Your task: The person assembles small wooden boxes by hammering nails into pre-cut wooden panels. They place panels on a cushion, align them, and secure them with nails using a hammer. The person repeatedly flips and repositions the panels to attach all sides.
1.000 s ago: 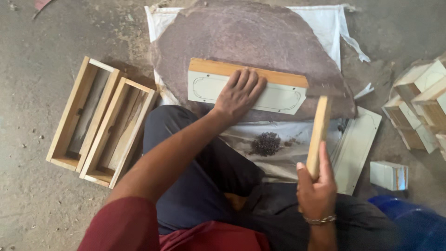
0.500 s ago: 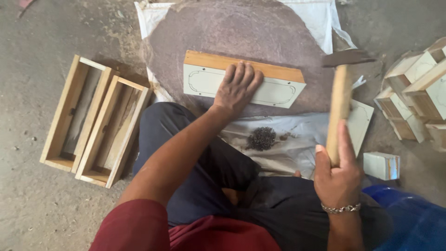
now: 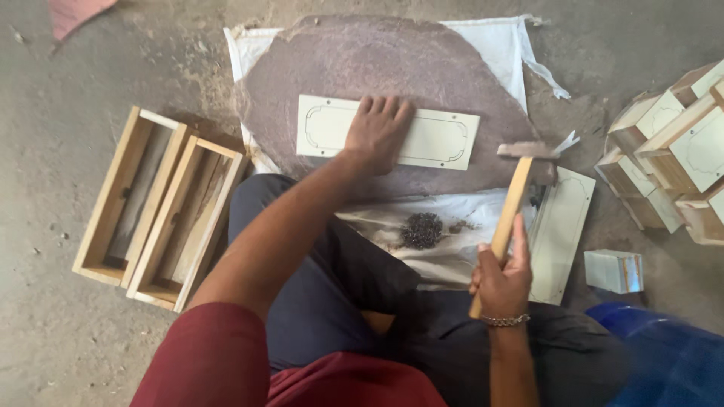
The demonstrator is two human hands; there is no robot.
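Observation:
My left hand [image 3: 379, 130] presses flat on a white rectangular panel [image 3: 437, 139] with a thin outlined border, which lies on a dark round stone slab [image 3: 362, 60]. My right hand [image 3: 501, 283] grips the wooden handle of a hammer [image 3: 516, 188], held upright with its metal head [image 3: 528, 149] to the right of the panel's end. A small pile of dark nails [image 3: 421, 230] rests on a white cloth [image 3: 377, 226] between my knees and the slab.
Two open wooden box frames [image 3: 154, 215] lie on the concrete floor at my left. Several stacked wooden boxes [image 3: 675, 154] sit at the right. A loose white panel [image 3: 562, 234] and a small carton [image 3: 615, 271] lie nearby. A blue object [image 3: 664, 354] sits bottom right.
The box under my left hand has tipped so only its white face shows. My right hand has brought the hammer from beside my knee up and leftward toward the panel's right end.

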